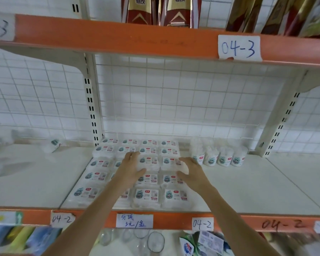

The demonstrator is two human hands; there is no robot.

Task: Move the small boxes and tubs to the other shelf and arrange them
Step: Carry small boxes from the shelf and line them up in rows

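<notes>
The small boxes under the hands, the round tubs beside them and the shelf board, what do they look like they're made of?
Small boxes: seemingly clear, glossy thin plastic; white contents show through around printed paper labels.
Round tubs: likely the same clear plastic, their walls see-through over white contents.
Shelf board: looks like painted metal, matte off-white, with an orange front lip; coating uncertain.

Bare shelf (pixel 248 183) right of boxes (pixel 148 195); tubs (pixel 218 157) crowd the back
</notes>
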